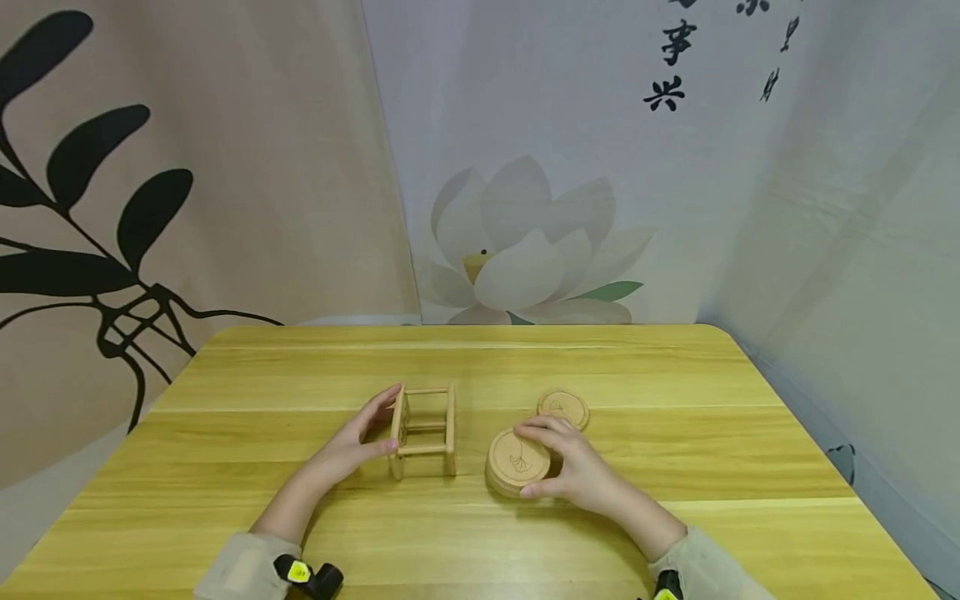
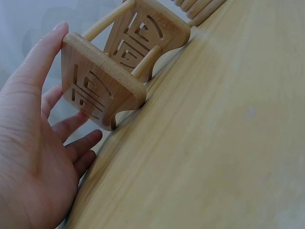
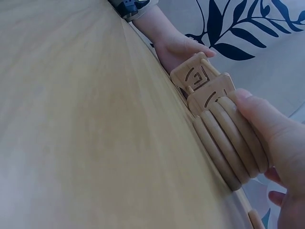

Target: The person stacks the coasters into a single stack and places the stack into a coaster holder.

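A small wooden coaster holder [image 1: 424,450], two cut-out side panels joined by rods, stands on the table. My left hand [image 1: 347,450] holds its left panel, thumb at the near edge and fingers reaching to the far edge; in the left wrist view, that panel [image 2: 97,78] sits between thumb and fingertips. To the right, my right hand [image 1: 573,467] grips a stack of round wooden coasters [image 1: 517,461], thumb on the near side and fingers over the far side. The top one bears an engraved leaf design. Several coasters [image 3: 231,143] show edge-on in the right wrist view.
One more round coaster [image 1: 564,407] lies on the table just behind my right hand, its near edge partly covered by the fingers. The wooden table [image 1: 480,550] reaches back to a printed curtain [image 1: 300,167].
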A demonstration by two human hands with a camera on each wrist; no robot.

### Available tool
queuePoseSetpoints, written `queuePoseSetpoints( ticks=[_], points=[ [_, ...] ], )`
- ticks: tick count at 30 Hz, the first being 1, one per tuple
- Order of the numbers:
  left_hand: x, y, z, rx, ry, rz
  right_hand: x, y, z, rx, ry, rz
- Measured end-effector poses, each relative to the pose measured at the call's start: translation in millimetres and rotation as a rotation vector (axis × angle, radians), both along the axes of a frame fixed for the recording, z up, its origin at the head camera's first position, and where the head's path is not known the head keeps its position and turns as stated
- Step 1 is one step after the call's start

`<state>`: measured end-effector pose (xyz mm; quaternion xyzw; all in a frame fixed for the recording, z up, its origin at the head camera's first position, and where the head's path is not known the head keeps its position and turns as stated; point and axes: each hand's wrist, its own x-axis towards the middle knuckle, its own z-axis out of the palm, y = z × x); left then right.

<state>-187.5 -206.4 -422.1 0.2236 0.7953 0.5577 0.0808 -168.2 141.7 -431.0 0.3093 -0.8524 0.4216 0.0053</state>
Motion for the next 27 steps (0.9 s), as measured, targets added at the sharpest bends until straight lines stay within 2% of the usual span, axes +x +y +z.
queuePoseSetpoints(
  ticks=[4,8,11,17,20,23,27],
  points=[
    [0.3,-0.2,0.3,0.006,-0.001,-0.001,9.2,-4.3,17.6,-0.026,-0.027,0.011],
    [0.9,-0.6,0.5,0.008,0.0,-0.004,5.8,-2.2,11.4,-0.004,-0.01,0.016],
    [1.5,-0.9,0.6,0.008,0.001,-0.005,-0.7,1.2,-1.1,0.014,0.02,0.012],
    [2.1,-0.6,0.7,0.01,0.001,-0.008,-6.4,8.2,-3.8,-0.026,0.002,-0.023],
    [2.0,-0.2,0.5,0.011,0.002,-0.006,-7.2,12.6,1.1,-0.049,0.014,-0.039],
    [1.6,0.3,0.2,0.013,0.004,-0.009,-4.8,15.4,12.6,-0.09,0.052,-0.035],
    [1.0,0.7,-0.5,0.012,0.007,-0.015,-1.9,19.1,26.4,-0.105,0.052,-0.058]
  ],
)
